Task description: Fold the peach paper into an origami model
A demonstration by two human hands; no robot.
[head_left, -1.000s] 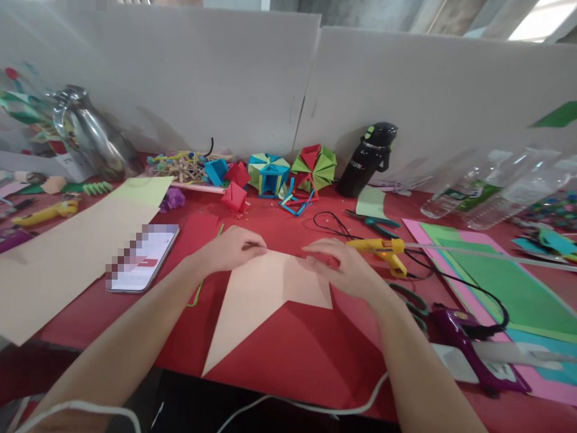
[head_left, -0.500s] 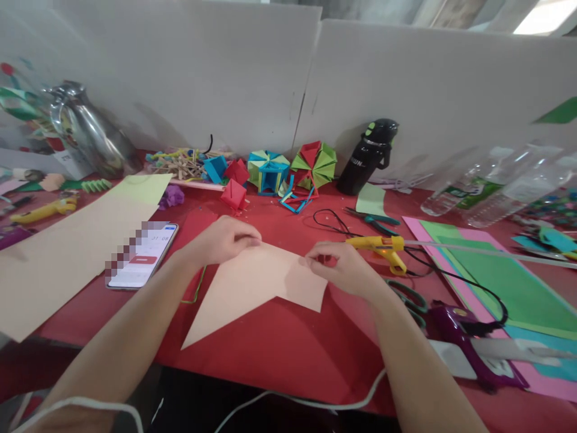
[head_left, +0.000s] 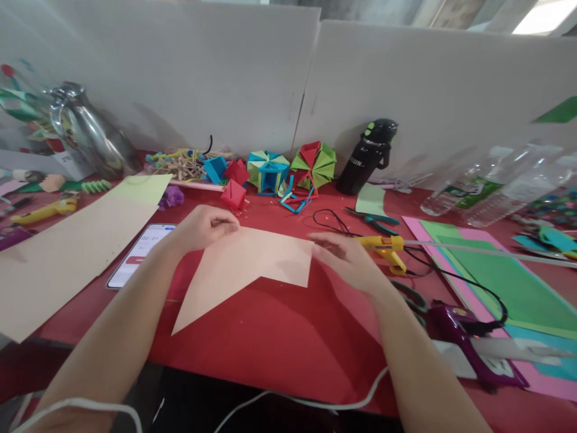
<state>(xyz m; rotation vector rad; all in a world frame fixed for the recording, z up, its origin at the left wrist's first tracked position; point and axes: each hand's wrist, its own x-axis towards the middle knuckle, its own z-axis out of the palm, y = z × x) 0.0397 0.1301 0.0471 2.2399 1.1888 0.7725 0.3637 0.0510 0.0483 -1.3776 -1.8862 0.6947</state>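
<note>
A pale peach sheet of paper (head_left: 252, 258) with an angular notch along its near edge is stretched between my two hands over the red tabletop. At its upper left edge, my left hand (head_left: 205, 227) is closed, thumb and fingers pinching the paper. My right hand (head_left: 347, 258) meets the upper right corner with thumb and fingertips, the corner between them. The sheet's long pointed end reaches down toward the table's front edge. Beyond my right fingers lies a yellow glue gun (head_left: 383, 243), its orange light showing.
Left of my arm lie a phone (head_left: 139, 258) and a large pale sheet (head_left: 76, 252). Folded paper models (head_left: 269, 171) and a black bottle (head_left: 367, 156) stand at the back. On the right are pliers (head_left: 381, 224), scissors (head_left: 408, 294), a purple glue gun (head_left: 473, 343) and coloured sheets (head_left: 509, 270).
The paper has shifted left and slightly away from me. My left hand has moved left and up with it. The fingers of my right hand have loosened from a rounder pinch.
</note>
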